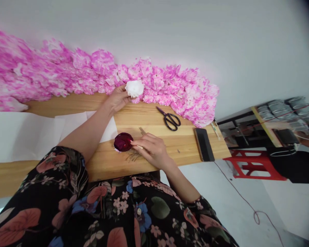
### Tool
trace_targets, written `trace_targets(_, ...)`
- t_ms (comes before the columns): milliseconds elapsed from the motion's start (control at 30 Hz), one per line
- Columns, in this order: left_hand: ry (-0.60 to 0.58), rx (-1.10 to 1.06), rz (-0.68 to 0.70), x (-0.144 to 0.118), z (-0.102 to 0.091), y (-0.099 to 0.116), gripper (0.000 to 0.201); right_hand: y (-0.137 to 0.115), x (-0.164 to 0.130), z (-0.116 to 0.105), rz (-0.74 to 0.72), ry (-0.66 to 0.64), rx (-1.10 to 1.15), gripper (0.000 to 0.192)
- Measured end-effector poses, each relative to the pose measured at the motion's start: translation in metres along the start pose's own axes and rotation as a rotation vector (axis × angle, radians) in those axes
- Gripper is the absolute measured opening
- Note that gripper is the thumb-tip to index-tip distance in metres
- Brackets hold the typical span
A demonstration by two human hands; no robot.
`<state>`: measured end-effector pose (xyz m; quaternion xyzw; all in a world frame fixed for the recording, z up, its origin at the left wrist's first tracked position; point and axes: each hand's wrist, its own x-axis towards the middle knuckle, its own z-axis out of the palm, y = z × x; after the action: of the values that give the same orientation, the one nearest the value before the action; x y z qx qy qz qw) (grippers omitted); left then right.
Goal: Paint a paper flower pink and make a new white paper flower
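Observation:
My left hand (118, 98) reaches to the back of the wooden table (154, 137) and holds a white paper flower (134, 88) against the row of pink-dyed paper flowers (98, 73). My right hand (151, 148) rests near the front edge, fingers closed on a thin wooden stick (141, 132) that lies beside a small dish of dark red dye (123, 141). The dish sits between my two forearms.
Black-handled scissors (170, 119) lie right of my hands, a dark phone (204, 144) further right near the table end. White paper sheets (23, 133) cover the left part. Beyond the table stand a red stool (254, 165) and a low rack (278, 116); a cable (247, 202) crosses the floor.

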<state>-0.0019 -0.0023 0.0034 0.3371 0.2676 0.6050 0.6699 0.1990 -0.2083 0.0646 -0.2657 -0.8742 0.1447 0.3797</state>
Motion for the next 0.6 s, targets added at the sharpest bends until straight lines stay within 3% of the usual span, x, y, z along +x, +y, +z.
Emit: trace_targets(600,-0.005,-0.013,-0.057,-0.0037,0.0019,0.002,0.031,0.0003,0.0015,-0.0038,0.035,-0.018,0.061,0.017)
